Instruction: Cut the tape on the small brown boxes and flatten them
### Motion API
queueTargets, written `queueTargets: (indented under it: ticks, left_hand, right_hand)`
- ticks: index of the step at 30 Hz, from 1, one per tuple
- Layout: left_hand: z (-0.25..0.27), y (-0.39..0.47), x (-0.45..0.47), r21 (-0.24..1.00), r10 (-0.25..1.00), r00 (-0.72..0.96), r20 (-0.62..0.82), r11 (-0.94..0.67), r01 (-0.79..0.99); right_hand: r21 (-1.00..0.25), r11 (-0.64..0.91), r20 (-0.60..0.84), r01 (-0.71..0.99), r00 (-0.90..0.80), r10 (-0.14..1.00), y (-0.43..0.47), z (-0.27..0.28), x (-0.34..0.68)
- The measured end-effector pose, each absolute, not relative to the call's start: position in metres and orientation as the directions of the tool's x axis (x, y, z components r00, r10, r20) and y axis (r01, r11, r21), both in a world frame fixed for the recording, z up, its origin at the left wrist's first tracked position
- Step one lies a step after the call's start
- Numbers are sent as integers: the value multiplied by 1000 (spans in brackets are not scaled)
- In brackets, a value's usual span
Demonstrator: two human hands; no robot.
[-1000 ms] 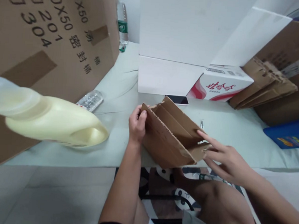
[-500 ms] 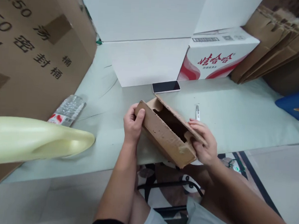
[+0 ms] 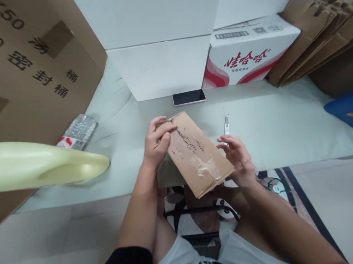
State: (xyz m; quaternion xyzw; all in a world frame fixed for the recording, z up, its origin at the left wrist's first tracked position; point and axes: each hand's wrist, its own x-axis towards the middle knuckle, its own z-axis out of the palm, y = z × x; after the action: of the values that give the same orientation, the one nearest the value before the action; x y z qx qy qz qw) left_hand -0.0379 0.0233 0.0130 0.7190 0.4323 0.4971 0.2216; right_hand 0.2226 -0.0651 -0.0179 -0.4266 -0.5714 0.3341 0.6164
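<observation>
A small brown cardboard box (image 3: 197,153) is held tilted over the table's front edge, its long flap folded down so the inside is hidden. Its upper face has torn, scuffed patches and a strip of clear tape. My left hand (image 3: 156,142) grips the far left corner, with the fingers over the top edge and the thumb on the side. At the box's right end is my right hand (image 3: 237,157), fingers apart and loosely bent; I cannot tell whether its palm touches the cardboard. A small silver tool (image 3: 226,124) lies just beyond those fingertips.
A phone (image 3: 189,97) lies before the white boxes (image 3: 162,68) at the back. Left are a plastic bottle (image 3: 80,131), a pale yellow curved object (image 3: 59,163) and a large carton (image 3: 49,82). Paper bags (image 3: 305,48) and a blue object (image 3: 349,107) stand right.
The box's open flap has folded down over the opening. My right hand has let go of the flap and its fingers have spread; my left hand still holds the other end.
</observation>
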Motion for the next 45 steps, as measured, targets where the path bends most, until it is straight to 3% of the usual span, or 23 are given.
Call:
queueTargets:
  ticks: [2,4,6,8,10,13,16,19,21,22,24,26,28,30,33,36,38,41,43,45]
  left_hand:
    - [14,29,-50,834,891,1,453,-425,352]
    - [15,35,-60,909,914,-185,361,-301,289]
    - [13,39,-64,954,901,-333,279,-220,204]
    - [9,40,-62,989,912,-384,144,-119,88]
    - [2,37,-54,998,958,-278,-68,64,-25]
    - [-5,25,-35,944,940,108,-324,329,-33]
    - [-6,11,-22,887,800,388,-458,444,131]
    - [-3,10,-21,799,674,432,-599,466,381]
    - [0,15,-24,805,767,331,-550,381,455]
    - [1,18,-26,842,864,240,-442,307,444]
    - [5,23,-26,924,995,36,-91,71,375]
    - [10,24,-23,918,966,-46,256,-228,324]
    - [14,20,-16,828,883,61,465,-458,324]
    - [15,16,-9,748,829,222,514,-559,357]
    - [11,13,-2,736,820,328,469,-568,369]
    - [4,14,-1,757,828,303,472,-557,342]
    - [2,15,-2,759,822,286,492,-566,321]
    - [1,14,-3,765,818,275,506,-572,295]
    - [2,14,-3,770,822,274,499,-566,295]
    - [3,13,-2,771,829,278,485,-555,313]
  right_hand:
    - [-969,240,248,65,186,951,-56,-23,224]
    - [-983,109,124,150,89,988,-48,-23,225]
    - [-952,188,172,242,-88,981,-45,-20,225]
    - [-877,375,316,299,-228,921,-47,-16,226]
    - [-795,497,418,349,-278,865,-51,-13,227]
    - [-752,540,475,378,-257,841,-58,-12,232]
    - [-780,502,491,374,-134,861,-59,-13,237]
    - [-831,437,470,344,15,883,-56,-12,242]
    - [-851,408,440,331,24,897,-54,-11,244]
    - [-855,401,428,331,10,904,-53,-11,244]
    - [-854,407,421,324,-28,906,-52,-10,244]
    - [-841,447,441,305,-92,893,-52,-9,241]
    - [-823,484,449,297,-179,875,-53,-7,237]
    - [-814,490,434,312,-233,870,-55,-4,234]
    - [-812,480,435,333,-203,877,-55,-2,233]
    - [-818,412,442,401,-20,897,-48,-4,238]
    - [-807,213,336,551,131,933,-41,-7,244]
    - [-620,-159,37,768,232,972,-31,-13,251]
    - [-470,-243,-90,848,227,970,-27,-15,254]
    - [-386,-264,-116,884,237,965,-25,-17,257]
